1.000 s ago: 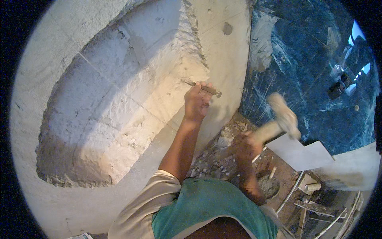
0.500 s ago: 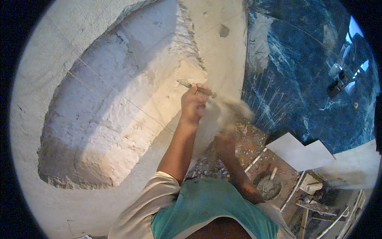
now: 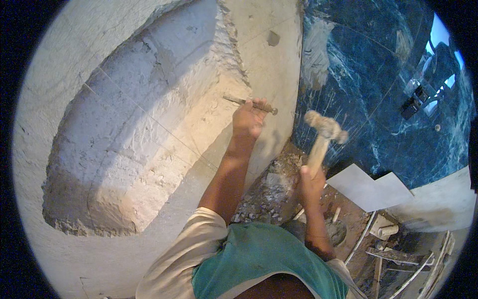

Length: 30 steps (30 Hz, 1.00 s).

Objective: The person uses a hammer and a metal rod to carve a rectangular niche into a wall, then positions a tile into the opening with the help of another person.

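Note:
Wrapped round a metal chisel, my left hand keeps it at the right edge of a rough recess cut in the pale wall. The chisel's tip points left onto the recess's lit side face, and its struck end sticks out to the right. My right hand grips the wooden handle of a hammer. The hammer's dusty head is raised to the right, apart from the chisel and slightly blurred.
A dark blue marbled glossy panel adjoins the wall on the right. Rubble lies on the floor below my hands. A white notched board, a round container of grey material and wooden pieces are at the lower right.
The hammer has swung right and away from the chisel, with my right hand shifting right. My left hand and the chisel have moved only slightly.

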Motion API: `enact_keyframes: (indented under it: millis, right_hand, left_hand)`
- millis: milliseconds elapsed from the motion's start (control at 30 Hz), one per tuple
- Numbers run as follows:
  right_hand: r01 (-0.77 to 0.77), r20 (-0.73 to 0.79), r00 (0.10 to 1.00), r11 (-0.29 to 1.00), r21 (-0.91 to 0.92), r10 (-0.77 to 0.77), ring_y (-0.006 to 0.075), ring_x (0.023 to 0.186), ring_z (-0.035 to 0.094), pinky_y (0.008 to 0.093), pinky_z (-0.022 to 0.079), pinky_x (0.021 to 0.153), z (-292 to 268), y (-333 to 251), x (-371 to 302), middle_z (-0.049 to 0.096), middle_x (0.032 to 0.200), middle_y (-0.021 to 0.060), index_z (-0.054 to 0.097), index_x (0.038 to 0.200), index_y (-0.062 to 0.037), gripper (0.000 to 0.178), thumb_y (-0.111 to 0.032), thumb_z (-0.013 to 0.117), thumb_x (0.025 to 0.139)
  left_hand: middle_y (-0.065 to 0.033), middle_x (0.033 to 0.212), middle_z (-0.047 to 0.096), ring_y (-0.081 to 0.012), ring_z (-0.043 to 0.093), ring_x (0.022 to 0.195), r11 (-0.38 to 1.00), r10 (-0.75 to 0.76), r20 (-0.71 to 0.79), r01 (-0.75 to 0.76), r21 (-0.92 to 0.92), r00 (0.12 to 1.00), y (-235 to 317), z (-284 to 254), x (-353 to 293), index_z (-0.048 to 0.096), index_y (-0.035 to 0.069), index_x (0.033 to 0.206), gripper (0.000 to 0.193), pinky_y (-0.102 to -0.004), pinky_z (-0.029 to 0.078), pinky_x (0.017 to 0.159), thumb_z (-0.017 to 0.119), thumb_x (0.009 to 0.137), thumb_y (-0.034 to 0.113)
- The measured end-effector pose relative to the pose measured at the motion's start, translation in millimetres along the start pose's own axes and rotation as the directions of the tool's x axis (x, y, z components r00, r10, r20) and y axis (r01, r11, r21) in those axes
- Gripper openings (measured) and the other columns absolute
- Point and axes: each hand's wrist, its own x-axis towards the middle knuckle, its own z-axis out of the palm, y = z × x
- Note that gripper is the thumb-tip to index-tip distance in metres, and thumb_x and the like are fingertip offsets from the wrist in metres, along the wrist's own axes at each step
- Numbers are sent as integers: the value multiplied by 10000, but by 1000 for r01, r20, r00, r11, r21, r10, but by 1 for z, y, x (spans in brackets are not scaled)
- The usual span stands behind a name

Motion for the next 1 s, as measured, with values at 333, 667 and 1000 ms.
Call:
enact_keyframes:
  millis: [333,667,1000]
  right_hand:
    - [-143,169,980,969,201,109,98,543,464,263,408,476,54,-8,12,504,648,-10,519,862,-50,269,-303,606,832]
    - [-224,25,972,886,405,234,119,528,493,267,417,452,56,73,25,500,609,20,504,777,-59,273,-307,601,841]
    - [-44,90,996,823,567,-8,151,570,550,302,443,459,61,68,12,553,677,43,535,805,-43,189,-218,578,860]
  left_hand:
    - [-136,900,506,-296,554,886,997,45,-129,-51,-49,991,12,24,1,437,-32,917,183,-469,483,847,347,948,124]
    - [-149,888,516,-302,560,900,970,127,-28,-119,212,991,8,2,10,446,-32,921,178,-469,497,835,351,948,116]
    - [-146,874,524,-313,552,907,997,59,-97,-54,51,993,15,16,5,430,-19,921,147,-469,474,864,335,943,91]
